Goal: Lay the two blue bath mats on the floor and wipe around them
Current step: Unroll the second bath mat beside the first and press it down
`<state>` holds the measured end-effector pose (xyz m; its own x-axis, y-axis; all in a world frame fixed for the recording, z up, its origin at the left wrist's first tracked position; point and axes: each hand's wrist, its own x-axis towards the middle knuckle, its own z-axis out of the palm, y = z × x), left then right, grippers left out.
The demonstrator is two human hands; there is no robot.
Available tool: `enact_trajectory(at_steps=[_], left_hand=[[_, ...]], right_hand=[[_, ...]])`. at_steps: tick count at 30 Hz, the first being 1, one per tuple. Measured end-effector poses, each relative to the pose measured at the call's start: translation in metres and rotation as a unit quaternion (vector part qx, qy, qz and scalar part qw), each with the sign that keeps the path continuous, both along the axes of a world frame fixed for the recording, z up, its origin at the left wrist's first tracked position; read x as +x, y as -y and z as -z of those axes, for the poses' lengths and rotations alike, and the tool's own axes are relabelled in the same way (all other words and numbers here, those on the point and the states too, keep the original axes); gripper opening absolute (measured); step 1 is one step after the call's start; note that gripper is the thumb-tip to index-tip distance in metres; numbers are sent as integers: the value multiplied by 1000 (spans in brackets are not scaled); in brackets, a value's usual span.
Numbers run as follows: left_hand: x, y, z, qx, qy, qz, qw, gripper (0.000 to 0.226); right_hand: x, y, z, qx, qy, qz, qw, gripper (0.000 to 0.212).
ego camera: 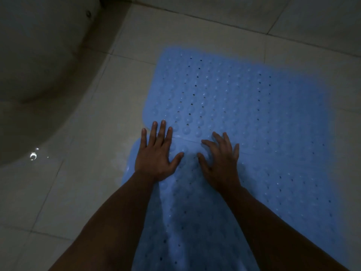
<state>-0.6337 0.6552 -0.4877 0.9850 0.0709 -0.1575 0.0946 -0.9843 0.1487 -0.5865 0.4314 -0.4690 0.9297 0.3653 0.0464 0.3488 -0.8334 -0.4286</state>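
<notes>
Two light blue bath mats with bumps and small holes lie flat on the tiled floor, end to end. The far mat (234,90) reaches toward the wall. The near mat (283,192) runs down under my arms. Their edges meet in a seam just under my fingers. My left hand (158,153) presses flat with straight fingers across the seam at the mats' left side. My right hand (220,159) rests beside it on the near mat, fingers spread and slightly bent, tips touching the seam. Neither hand holds anything.
A pale curved fixture (39,71) fills the upper left, close to the mats' left edge. A small wet glint (33,155) shines on the floor below it. Pale floor tiles (82,192) with dark grout lines surround the mats.
</notes>
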Motion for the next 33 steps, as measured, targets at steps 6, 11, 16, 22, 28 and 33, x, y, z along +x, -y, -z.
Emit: enact_trajectory(at_steps=[6, 11, 16, 22, 28, 33], left_hand=[[8, -19, -29, -155, -43, -17, 987, 85], [-10, -37, -42, -112, 93, -71, 987, 60], [-14, -51, -38, -55, 127, -101, 985, 57], [-15, -43, -28, -51, 125, -105, 985, 50], [-12, -40, -28, -62, 114, -117, 985, 51], [-9, -46, -35, -54, 106, -132, 984, 52]], right_hand=[[4, -20, -40, -33, -44, -6, 998, 40], [2, -70, -37, -99, -96, -49, 989, 54], [-16, -114, 9, -125, -55, -80, 987, 70], [-29, -111, 32, -72, 65, -59, 993, 75], [-31, -109, 30, -89, 53, -60, 993, 81], [-29, -111, 24, -119, 30, -62, 990, 84]])
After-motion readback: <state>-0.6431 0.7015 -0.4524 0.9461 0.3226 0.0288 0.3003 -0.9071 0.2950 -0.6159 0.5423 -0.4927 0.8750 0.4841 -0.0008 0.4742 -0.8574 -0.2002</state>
